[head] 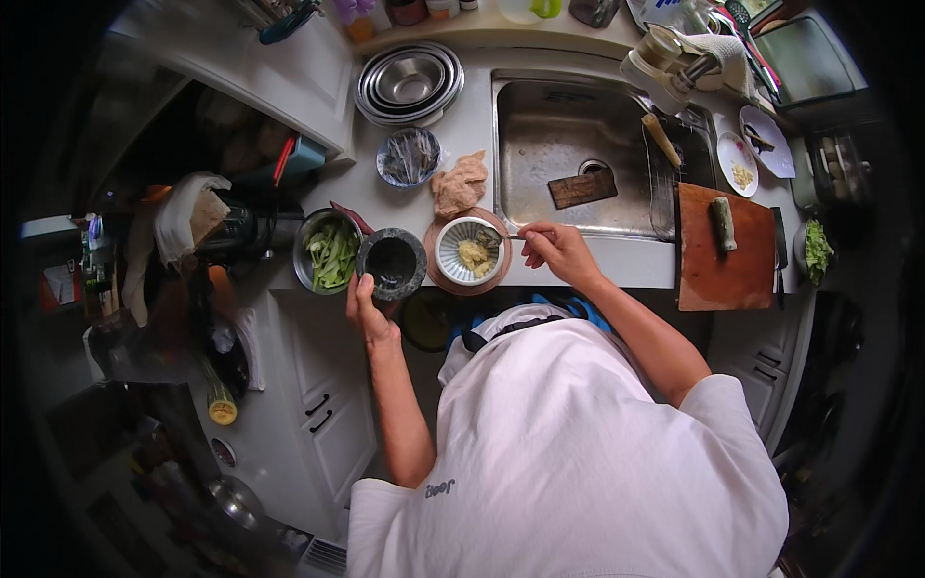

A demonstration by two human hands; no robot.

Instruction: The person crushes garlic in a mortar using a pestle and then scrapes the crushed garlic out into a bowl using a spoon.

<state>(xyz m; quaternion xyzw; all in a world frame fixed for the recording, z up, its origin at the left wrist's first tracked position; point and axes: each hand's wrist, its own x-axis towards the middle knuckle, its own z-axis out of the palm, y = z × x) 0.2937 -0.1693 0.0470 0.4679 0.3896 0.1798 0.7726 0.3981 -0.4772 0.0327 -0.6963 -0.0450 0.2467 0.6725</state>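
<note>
My left hand (373, 311) grips a dark stone mortar (394, 287) by its near left side, tilted so that its hollow shows. Right of it, a white ribbed bowl (450, 253) stands on a round pinkish-brown board (470, 290) and holds a pale yellow mash (473, 257). My right hand (556, 249) holds the thin handle of a metal spoon (491, 238), whose head is inside the bowl at its right. To the mortar's left, a metal bowl (298, 254) contains sliced green vegetables (332, 253). A crumpled pinkish cloth (460, 183) lies just beyond the white bowl.
A steel sink (549, 134) with a dark flat block (582, 189) lies beyond. Nested metal bowls (410, 81) and a film-covered bowl (408, 157) stand at the back left. At right, a wooden cutting board (712, 282) bears a green vegetable piece (723, 224), with a knife (779, 253) beside it.
</note>
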